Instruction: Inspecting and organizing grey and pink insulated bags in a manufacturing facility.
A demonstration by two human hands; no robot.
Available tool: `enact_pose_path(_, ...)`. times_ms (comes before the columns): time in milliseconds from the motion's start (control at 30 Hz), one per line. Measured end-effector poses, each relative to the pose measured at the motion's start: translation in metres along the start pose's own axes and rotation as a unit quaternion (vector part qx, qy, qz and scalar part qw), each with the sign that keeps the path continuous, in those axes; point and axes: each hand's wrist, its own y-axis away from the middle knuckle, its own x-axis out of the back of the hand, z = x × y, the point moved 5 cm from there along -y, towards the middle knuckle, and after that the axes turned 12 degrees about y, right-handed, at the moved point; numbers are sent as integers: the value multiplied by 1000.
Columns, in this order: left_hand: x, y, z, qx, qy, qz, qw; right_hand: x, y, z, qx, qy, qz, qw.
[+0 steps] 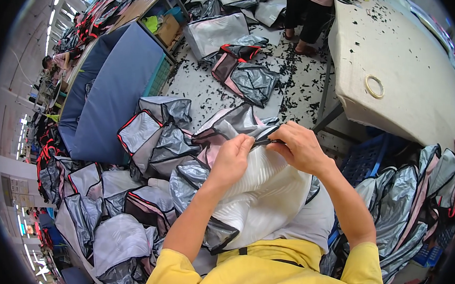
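A white-lined sewn bag with black edge binding and silver panels lies across my lap, its soft sides rumpled. My left hand is closed, pinching the black edge between thumb and fingers. Just to its right, my right hand also pinches that edge, fingers curled over it. A short dark strip of the edge stretches between the two hands; whether a small tool is there too, I cannot make out. Against the bag's left side lie more silver bags with black and red trim.
Piled bags fill the left side. A pale table with a ring-shaped roll stands at right, above a blue crate. A blue padded panel is far left. Black scraps litter the floor; another person stands beyond.
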Motion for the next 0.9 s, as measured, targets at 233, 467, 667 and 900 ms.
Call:
enact_pose_path(233,2,0,1,-9,-16,10,1000,0,6,-4,-74,-26,36,996)
enact_pose_path(467,27,4,-6,-22,-22,49,998,56,68,91,-336,-18,252,907)
enact_pose_path(667,52,-5,-16,7,56,46,997,115,153,245,-392,305,180,849)
enact_pose_path(900,48,-11,-20,24,85,44,995,117,140,161,-284,379,218,853)
